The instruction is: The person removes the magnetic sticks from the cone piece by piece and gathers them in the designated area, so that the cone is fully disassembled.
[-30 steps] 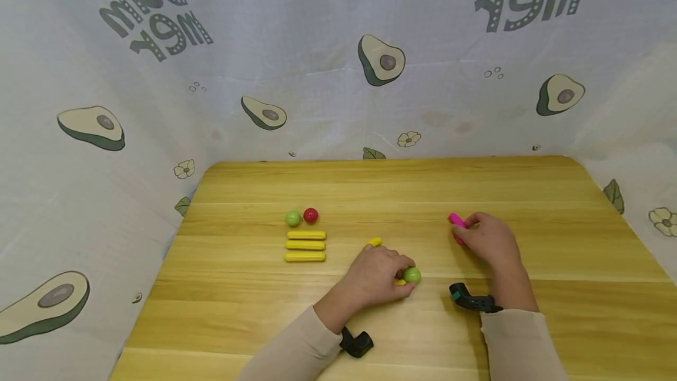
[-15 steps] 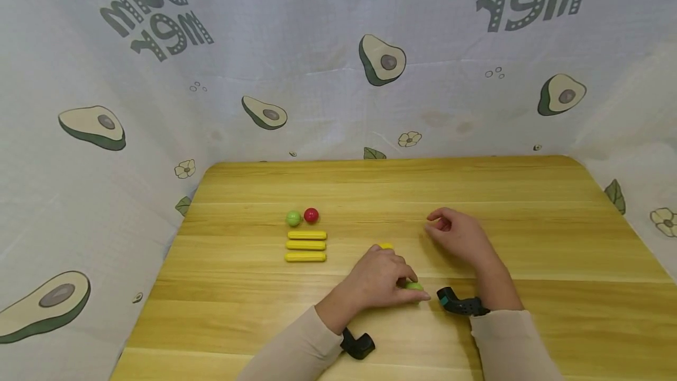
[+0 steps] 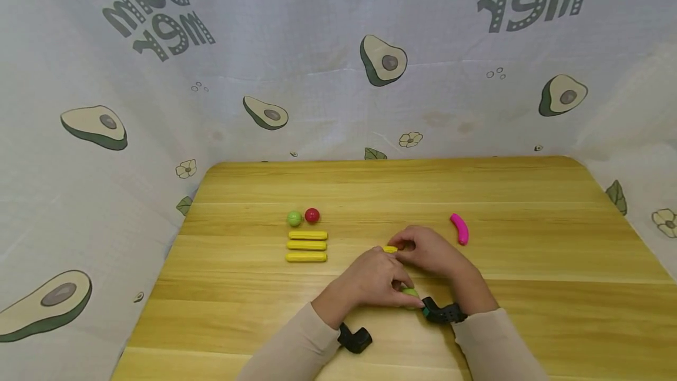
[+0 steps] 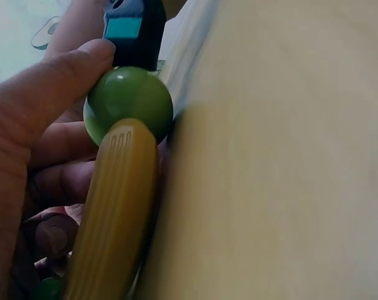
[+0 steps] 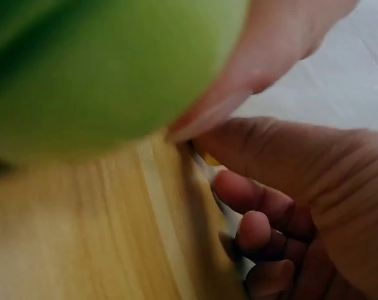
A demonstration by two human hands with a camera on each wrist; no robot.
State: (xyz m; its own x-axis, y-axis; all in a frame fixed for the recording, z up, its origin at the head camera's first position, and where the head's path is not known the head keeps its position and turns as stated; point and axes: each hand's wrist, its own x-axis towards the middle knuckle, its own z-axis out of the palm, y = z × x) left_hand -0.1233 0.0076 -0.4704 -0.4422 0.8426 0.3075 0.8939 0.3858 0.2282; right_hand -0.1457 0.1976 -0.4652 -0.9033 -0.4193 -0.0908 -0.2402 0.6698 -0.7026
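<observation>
My left hand (image 3: 372, 281) holds a green ball (image 4: 129, 103) low over the table, thumb on one side and fingers on the other. Against that ball, in the left wrist view, lies the rounded end of a yellow ridged stick (image 4: 117, 206). Most of the stick is hidden under the left hand in the head view; its far end shows beyond the knuckles. There my right hand (image 3: 428, 251) pinches it with thumb and fingertips. A sliver of yellow shows at those fingers in the right wrist view, where the green ball fills the upper left.
Three yellow ridged sticks (image 3: 307, 246) lie in parallel at the left. Behind them sit a second green ball (image 3: 294, 219) and a red ball (image 3: 312, 215). A curved pink piece (image 3: 460, 229) lies right of the hands. Patterned cloth (image 3: 317, 75) hangs behind the wooden table (image 3: 238, 310).
My right hand has let go of the pink piece, leaving it on the table, and moved left to the yellow stick. The left hand and green ball have shifted slightly towards me.
</observation>
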